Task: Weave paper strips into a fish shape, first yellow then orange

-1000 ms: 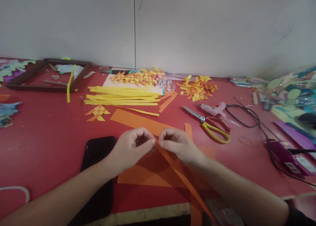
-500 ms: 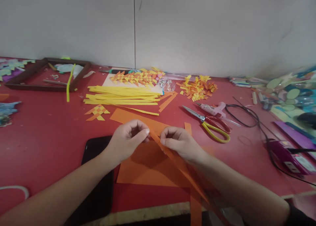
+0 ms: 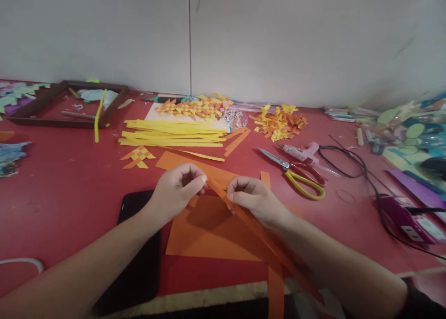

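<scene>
A long orange paper strip point(image 3: 256, 227) slants from the middle of the view down to the lower right. My left hand point(image 3: 179, 189) pinches its upper end between thumb and fingers. Further along the strip, my right hand point(image 3: 256, 199) has its fingers closed on it. Beneath both hands lies an orange sheet point(image 3: 209, 233), and another orange piece point(image 3: 174, 161) shows behind them. Yellow strips point(image 3: 174, 135) are stacked beyond, with a woven yellow and orange fish point(image 3: 139, 156) in front of them.
Scissors point(image 3: 292, 170) and a pink glue gun point(image 3: 301, 152) lie at the right, near a purple device point(image 3: 409, 219) with a black cord. A black phone point(image 3: 139, 254) rests under my left forearm. Paper scraps point(image 3: 278, 122) and a brown frame point(image 3: 52, 123) are at the back.
My left hand has moved slightly up and to the left with the strip's end. My right hand is nearly where it was.
</scene>
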Demonstrator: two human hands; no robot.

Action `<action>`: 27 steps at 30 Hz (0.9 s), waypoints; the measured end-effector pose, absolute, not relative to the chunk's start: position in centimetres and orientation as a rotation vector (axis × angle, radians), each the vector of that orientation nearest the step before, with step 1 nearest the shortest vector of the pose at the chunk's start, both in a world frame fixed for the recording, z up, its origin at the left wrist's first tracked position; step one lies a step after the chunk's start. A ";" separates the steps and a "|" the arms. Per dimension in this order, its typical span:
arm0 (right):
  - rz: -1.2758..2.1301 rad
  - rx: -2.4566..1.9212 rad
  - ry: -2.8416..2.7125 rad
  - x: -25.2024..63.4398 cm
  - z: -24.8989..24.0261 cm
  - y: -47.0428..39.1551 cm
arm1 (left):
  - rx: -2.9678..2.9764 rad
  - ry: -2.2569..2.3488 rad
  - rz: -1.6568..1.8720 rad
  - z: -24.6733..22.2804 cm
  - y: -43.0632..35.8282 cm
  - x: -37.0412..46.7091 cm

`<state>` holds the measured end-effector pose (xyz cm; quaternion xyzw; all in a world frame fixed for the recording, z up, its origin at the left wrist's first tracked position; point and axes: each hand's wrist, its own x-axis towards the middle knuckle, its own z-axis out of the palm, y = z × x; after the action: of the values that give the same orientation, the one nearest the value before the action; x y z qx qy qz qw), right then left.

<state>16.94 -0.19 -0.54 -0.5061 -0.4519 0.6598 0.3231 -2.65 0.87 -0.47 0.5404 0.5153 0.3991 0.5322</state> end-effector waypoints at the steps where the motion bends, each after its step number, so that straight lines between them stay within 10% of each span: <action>1: 1.734 -1.323 -1.186 17.0 -0.6 -0.2 | 1.282 1.232 0.958 -0.5 0.9 -2.7; 27: 1.719 -1.140 -1.247 16.6 -1.0 -0.6 | 1.341 1.016 0.642 -0.2 -0.3 -2.2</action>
<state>16.60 -0.58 -0.99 -0.4417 -0.4832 0.6662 0.3574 -2.18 -0.34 -0.20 0.5834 0.4422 0.2794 0.6213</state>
